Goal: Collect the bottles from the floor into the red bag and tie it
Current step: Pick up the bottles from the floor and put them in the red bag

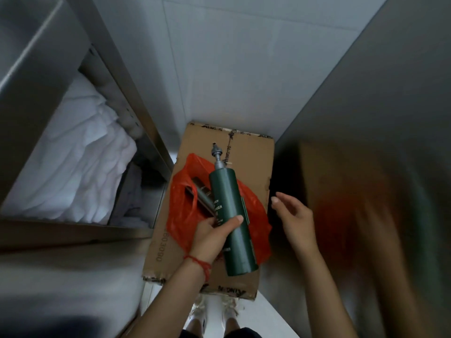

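Observation:
My left hand [214,236] grips a tall dark green pump bottle [230,215] around its middle, holding it tilted over the red bag [181,215]. The bottle's silver pump points away from me. The red plastic bag lies open on a cardboard box [251,152], and a second dark bottle [201,195] lies inside it, partly hidden by the green one. To the right of the bottle my right hand [294,215] hovers with fingers spread, holding nothing, just past the bag's right edge.
A metal shelf [136,98] with white linen [80,162] stands at the left. A shiny metal panel [366,118] rises at the right, reflecting the box. My feet in pale shoes [199,313] stand on the light floor below the box.

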`<action>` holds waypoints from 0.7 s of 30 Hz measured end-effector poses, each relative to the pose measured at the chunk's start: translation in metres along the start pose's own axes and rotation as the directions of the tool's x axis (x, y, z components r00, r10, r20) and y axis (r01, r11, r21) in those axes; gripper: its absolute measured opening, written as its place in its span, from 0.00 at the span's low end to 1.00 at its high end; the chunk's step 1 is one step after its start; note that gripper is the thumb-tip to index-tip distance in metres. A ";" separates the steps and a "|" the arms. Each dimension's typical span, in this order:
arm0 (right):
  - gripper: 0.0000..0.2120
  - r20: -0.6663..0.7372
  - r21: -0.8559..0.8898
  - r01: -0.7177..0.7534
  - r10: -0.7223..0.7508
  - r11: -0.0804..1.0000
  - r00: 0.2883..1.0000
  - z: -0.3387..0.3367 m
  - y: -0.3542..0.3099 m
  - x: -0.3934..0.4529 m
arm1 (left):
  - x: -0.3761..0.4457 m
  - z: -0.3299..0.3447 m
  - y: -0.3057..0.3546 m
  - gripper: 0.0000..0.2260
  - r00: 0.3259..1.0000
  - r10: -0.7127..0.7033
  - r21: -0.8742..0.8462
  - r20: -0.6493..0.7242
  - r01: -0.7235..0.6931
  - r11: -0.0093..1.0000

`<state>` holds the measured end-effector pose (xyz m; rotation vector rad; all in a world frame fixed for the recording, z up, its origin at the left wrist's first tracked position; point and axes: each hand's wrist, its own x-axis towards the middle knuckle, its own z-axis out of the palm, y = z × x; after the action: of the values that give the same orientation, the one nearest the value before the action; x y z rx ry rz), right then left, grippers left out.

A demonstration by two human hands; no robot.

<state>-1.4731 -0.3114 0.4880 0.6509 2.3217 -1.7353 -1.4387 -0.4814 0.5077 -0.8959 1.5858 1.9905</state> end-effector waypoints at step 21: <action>0.23 0.188 -0.705 0.328 -0.279 0.629 0.942 -0.017 0.018 -0.017 | 0.036 0.014 -0.039 0.10 0.865 -0.409 -0.513 -0.291 0.221 0.830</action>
<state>-1.4479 -0.2954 0.4839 0.0425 2.8771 -0.7055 -1.4396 -0.4600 0.4572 -1.7217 1.0251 2.0524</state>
